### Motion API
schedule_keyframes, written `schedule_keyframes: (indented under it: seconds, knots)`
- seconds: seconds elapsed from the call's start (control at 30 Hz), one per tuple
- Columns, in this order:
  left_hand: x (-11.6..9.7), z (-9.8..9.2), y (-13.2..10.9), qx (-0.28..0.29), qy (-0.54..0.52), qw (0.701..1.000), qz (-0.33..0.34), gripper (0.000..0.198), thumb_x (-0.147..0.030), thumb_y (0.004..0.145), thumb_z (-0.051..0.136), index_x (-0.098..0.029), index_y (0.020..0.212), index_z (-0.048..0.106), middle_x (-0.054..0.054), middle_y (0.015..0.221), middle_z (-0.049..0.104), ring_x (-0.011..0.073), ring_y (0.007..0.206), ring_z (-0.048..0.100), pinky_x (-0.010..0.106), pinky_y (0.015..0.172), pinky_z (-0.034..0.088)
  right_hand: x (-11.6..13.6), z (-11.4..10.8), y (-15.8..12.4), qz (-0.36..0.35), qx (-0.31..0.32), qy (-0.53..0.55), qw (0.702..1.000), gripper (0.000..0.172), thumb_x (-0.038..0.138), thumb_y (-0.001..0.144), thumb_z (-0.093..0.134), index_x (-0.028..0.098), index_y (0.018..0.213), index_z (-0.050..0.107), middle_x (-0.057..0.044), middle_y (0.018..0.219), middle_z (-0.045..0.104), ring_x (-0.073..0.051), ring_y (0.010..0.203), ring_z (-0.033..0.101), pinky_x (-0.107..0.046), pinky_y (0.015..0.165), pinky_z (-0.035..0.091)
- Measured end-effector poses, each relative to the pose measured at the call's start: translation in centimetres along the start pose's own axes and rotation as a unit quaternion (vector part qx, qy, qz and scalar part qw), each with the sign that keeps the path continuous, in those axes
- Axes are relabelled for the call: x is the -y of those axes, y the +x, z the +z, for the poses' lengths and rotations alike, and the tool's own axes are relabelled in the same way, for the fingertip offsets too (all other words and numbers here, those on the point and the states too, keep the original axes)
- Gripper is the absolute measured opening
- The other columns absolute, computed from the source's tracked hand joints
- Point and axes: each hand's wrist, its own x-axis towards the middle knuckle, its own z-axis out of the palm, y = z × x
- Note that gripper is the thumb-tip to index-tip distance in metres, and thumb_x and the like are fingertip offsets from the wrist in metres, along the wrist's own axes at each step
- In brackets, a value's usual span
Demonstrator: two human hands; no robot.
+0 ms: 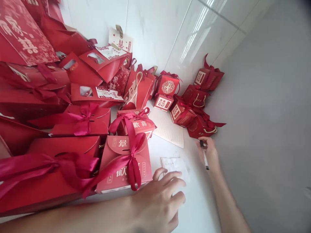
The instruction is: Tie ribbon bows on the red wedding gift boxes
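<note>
My left hand [159,200] lies on the white surface with fingers spread, its fingertips touching a small white slip of paper [176,165]. It holds nothing. Just left of it stands a red gift box with a magenta ribbon bow [123,163]. My right hand [210,153] is closed round a pen [204,155], whose black tip points down toward me. This hand rests near a small red box with a rope handle [200,126]. A lined white notepad [168,129] lies between the boxes, beyond the slip.
Several red gift boxes and bags with ribbons crowd the left side [48,97] and the back along the white tiled wall [170,29]. Small red boxes cluster at the wall corner [209,77]. Grey floor [267,113] spreads out at right.
</note>
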Motion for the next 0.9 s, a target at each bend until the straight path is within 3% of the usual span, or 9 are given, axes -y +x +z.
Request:
schedule_keyframes:
  seconds: [0.07, 0.17, 0.3, 0.43, 0.53, 0.67, 0.77, 0.83, 0.9]
  knots:
    - [0.1, -0.1, 0.0, -0.011, -0.033, 0.999, 0.016, 0.01, -0.017, 0.078, 0.048, -0.017, 0.083, 0.057, 0.006, 0.102, 0.059, 0.0208, 0.102, 0.05, 0.037, 0.087, 0.036, -1.0, -0.2, -0.1, -0.015, 0.03, -0.02, 0.999, 0.027, 0.032, 0.075, 0.04, 0.019, 0.094, 0.054, -0.009, 0.091, 0.052, -0.023, 0.08, 0.055, -0.037, 0.07, 0.046]
    - [0.3, 0.0, 0.1, -0.02, -0.057, 0.998, 0.013, 0.007, -0.017, 0.076, 0.051, -0.016, 0.079, 0.057, 0.004, 0.089, 0.059, 0.0165, 0.085, 0.05, 0.032, 0.079, 0.039, -1.1, -0.6, -0.5, -0.01, 0.078, -0.045, 0.996, 0.038, 0.025, 0.072, 0.036, 0.019, 0.106, 0.053, -0.01, 0.097, 0.054, -0.025, 0.09, 0.055, -0.042, 0.077, 0.045]
    - [0.4, 0.2, 0.1, -0.017, -0.057, 0.998, 0.028, 0.006, -0.016, 0.072, 0.053, -0.017, 0.075, 0.058, 0.003, 0.081, 0.058, 0.0152, 0.076, 0.047, 0.029, 0.073, 0.04, 1.7, -1.3, -1.3, 0.0, 0.102, -0.019, 0.995, 0.035, 0.039, 0.078, 0.045, 0.018, 0.105, 0.055, -0.01, 0.097, 0.056, -0.025, 0.088, 0.056, -0.039, 0.074, 0.046]
    - [0.4, 0.4, 0.3, -0.013, -0.049, 0.998, 0.047, 0.008, -0.019, 0.07, 0.053, -0.016, 0.072, 0.06, 0.004, 0.076, 0.058, 0.0151, 0.073, 0.047, 0.028, 0.072, 0.041, 5.0, -0.9, -2.2, -0.068, 0.277, 0.057, 0.957, 0.031, 0.048, 0.075, 0.059, 0.02, 0.088, 0.061, -0.005, 0.081, 0.058, -0.02, 0.075, 0.056, -0.032, 0.066, 0.045]
    - [0.4, 0.4, 0.4, -0.013, -0.047, 0.997, 0.051, 0.008, -0.018, 0.069, 0.053, -0.015, 0.07, 0.06, 0.003, 0.075, 0.058, 0.0143, 0.071, 0.047, 0.028, 0.073, 0.041, 6.3, 0.0, -2.9, -0.094, 0.322, 0.066, 0.94, 0.026, 0.045, 0.073, 0.066, 0.02, 0.08, 0.063, -0.004, 0.08, 0.057, -0.019, 0.074, 0.054, -0.03, 0.064, 0.045]
    - [0.5, 0.5, 0.4, -0.006, -0.045, 0.998, 0.049, 0.007, -0.017, 0.068, 0.053, -0.015, 0.069, 0.06, 0.002, 0.074, 0.058, 0.0137, 0.071, 0.047, 0.028, 0.072, 0.041, 7.0, 1.0, -3.5, -0.123, 0.308, 0.091, 0.939, 0.022, 0.04, 0.08, 0.059, 0.019, 0.073, 0.06, -0.004, 0.077, 0.056, -0.019, 0.072, 0.053, -0.031, 0.064, 0.044]
    - [0.6, 0.5, 0.3, -0.003, -0.046, 0.998, 0.046, 0.007, -0.018, 0.069, 0.054, -0.016, 0.071, 0.06, 0.003, 0.074, 0.058, 0.0143, 0.073, 0.047, 0.027, 0.072, 0.041, 7.3, 1.0, -3.6, -0.129, 0.261, 0.16, 0.943, 0.022, 0.04, 0.083, 0.055, 0.02, 0.076, 0.057, -0.006, 0.088, 0.058, -0.02, 0.081, 0.055, -0.032, 0.07, 0.045]
    - [0.6, 0.5, 0.2, 0.002, -0.046, 0.998, 0.044, 0.006, -0.018, 0.07, 0.054, -0.016, 0.072, 0.059, 0.003, 0.075, 0.057, 0.0145, 0.075, 0.047, 0.028, 0.073, 0.041, 7.2, 0.4, -3.3, -0.087, 0.168, 0.204, 0.961, 0.023, 0.042, 0.082, 0.054, 0.02, 0.079, 0.055, -0.007, 0.09, 0.06, -0.02, 0.081, 0.056, -0.031, 0.069, 0.046]
    - [0.6, 0.5, 0.2, 0.01, -0.047, 0.998, 0.041, 0.004, -0.018, 0.07, 0.055, -0.016, 0.072, 0.059, 0.002, 0.077, 0.058, 0.0145, 0.075, 0.047, 0.028, 0.072, 0.041, 6.6, -0.5, -2.9, -0.016, 0.029, 0.206, 0.978, 0.027, 0.046, 0.079, 0.055, 0.019, 0.081, 0.054, -0.006, 0.082, 0.061, -0.02, 0.074, 0.057, -0.03, 0.062, 0.046]
